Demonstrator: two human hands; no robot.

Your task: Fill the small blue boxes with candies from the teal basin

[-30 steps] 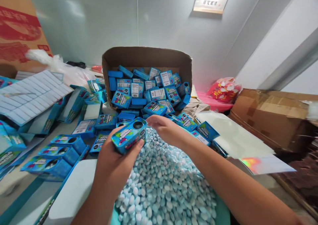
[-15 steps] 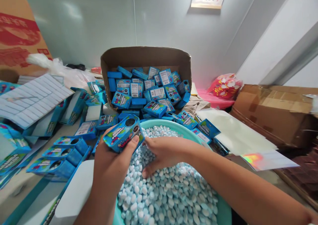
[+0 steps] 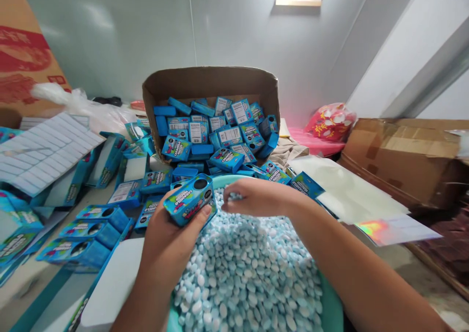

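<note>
A small blue candy box (image 3: 190, 200) with a round dark window is gripped in my left hand (image 3: 172, 229), tilted over the left rim of a turquoise tub (image 3: 331, 302). Pale blue and white oval candies (image 3: 249, 268) fill the tub. Just right of the box, my right hand (image 3: 244, 197) hovers over the far part of the candies, palm down. Its fingers are curled together, and pale candies show between thumb and forefinger. How many it holds is hidden.
Behind the tub, an open cardboard carton (image 3: 210, 80) lies on its side, full of blue candy boxes (image 3: 223, 136). More blue boxes (image 3: 86, 237) and a sheet of white trays (image 3: 47, 149) lie at left. White sheets (image 3: 340, 190) and a brown carton (image 3: 395, 161) are at right.
My right hand has lifted out of the candies and moved away from me, its fingers now curled in. My left hand and the box have shifted slightly right.
</note>
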